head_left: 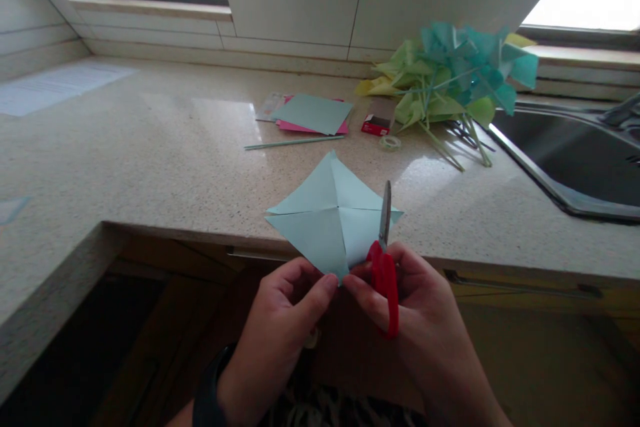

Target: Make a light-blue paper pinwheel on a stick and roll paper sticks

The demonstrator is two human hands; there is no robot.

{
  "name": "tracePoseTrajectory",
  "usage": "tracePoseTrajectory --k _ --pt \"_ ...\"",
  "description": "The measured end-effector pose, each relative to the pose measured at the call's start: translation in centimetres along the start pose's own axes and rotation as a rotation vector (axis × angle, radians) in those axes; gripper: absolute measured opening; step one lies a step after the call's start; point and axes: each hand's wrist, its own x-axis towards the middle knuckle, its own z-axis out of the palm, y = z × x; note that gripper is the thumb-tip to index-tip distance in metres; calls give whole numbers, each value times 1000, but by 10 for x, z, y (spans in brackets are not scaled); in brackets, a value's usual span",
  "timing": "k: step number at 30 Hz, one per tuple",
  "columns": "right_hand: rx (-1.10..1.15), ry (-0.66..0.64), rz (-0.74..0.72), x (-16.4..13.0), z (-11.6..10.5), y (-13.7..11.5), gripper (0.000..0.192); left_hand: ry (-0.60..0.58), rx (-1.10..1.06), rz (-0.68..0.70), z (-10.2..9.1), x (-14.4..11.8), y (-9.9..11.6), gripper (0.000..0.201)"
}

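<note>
A pale blue square of paper (313, 227), turned like a diamond, is held up before the counter's front edge. Slits run from its corners toward the middle. My left hand (285, 320) pinches it beside the nearest corner between thumb and fingers. On the other side of that corner, my right hand (415, 313) grips the paper with its thumb and a finger. Red-handled scissors (385, 267) also sit in my right hand, blades pointing up and away and apparently closed. The fingertips under the paper are hidden.
Behind the paper lie stacked coloured sheets (315, 113), thin sticks (295, 143), a small red box (376, 124) and a tape roll (390, 142). Paper pinwheels (450, 73) are heaped near the sink (565, 203). Printed sheets (60, 85) rest at the far left of the counter (170, 173).
</note>
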Motion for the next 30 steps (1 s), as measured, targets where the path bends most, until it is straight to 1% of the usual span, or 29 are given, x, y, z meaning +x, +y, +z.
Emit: tracePoseTrajectory --k 4,9,11,15,20,25,27,30 --pt "-24 5 6 -1 -1 0 24 -20 14 21 -1 1 2 22" --pt "-53 17 13 -1 0 2 25 18 72 29 -3 -1 4 33" --pt "-60 22 14 0 1 2 25 26 78 33 -2 -1 5 33" --pt "-62 30 9 -1 2 1 24 14 -15 -33 1 0 9 32" --pt "-37 41 -1 -3 3 0 21 -72 -171 -81 4 0 14 27" --pt "-32 54 -8 -3 4 0 20 -78 -177 -138 3 -1 14 24" --pt "-32 60 0 -3 4 0 20 -74 -165 -143 2 -1 14 24" --pt "-28 71 0 -4 4 1 20 -100 -178 -129 2 -1 14 26"
